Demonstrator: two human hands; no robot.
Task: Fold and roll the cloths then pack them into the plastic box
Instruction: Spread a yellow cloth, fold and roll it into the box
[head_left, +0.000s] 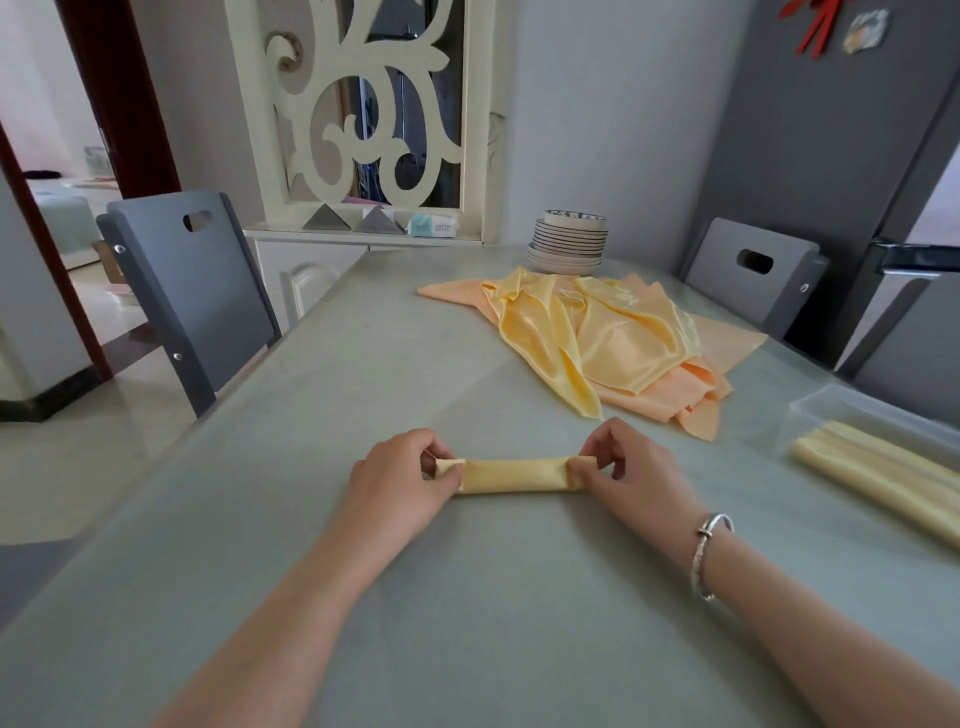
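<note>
rolled cloth (511, 475) on table (363, 364) at centre. left hand (402, 480) pinches its 9 o'clock end, right hand (626, 470) its 3 o'clock end. cloth pile (597, 338) at 1 o'clock, plastic box (852, 410) at 3.

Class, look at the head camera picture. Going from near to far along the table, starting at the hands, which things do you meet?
Rolled cloth pinched at its ends by the left hand and right hand → heap of loose yellow and orange cloths → stack of plates with a bowl on top.
</note>
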